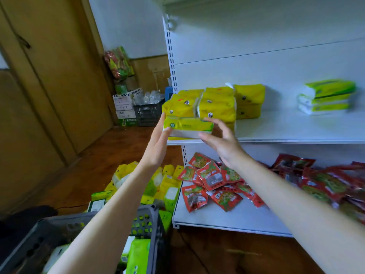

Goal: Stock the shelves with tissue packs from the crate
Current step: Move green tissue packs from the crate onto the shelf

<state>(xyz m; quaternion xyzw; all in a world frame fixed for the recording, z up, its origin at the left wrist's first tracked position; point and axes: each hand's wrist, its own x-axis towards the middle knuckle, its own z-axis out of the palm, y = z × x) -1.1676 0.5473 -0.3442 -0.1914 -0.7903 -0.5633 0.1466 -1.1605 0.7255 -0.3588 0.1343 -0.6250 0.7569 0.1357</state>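
**Soft green pack held at both ends before the middle shelf**

The green tissue pack (187, 126) sat at centre frame, lengthwise between the person's two hands, at the front lip of the middle shelf (296, 127) and just in front of the stacked yellow tissue packs (215, 105). Whether it already rested on the shelf could not be told.

The left hand (158, 143) lay flat against the pack's left end, fingers straight and together, pressing inward. The right hand (225, 143) took the right end, with the thumb over the top edge and the fingers spread beneath, a loose pinch.

The pack looked light and soft: thin glossy film over a white paper block, likely to dent under a hard squeeze and to slip if held by the film alone. The short ends seemed the best place to hold it, since the paper block there was stiffest and the film puckered least. Gentle, even pressure from both sides would probably be enough. Sliding it along the shelf could nudge the yellow stack behind it.

At lower left of the frame the grey crate (147, 212) held more green packs. Loose tissue packs (167, 184) lay on the floor beyond it. Further right on the same shelf stood a small stack of green-and-white packs (325, 97). Red snack packets (213, 180) were strewn over the lower shelf (207, 218).
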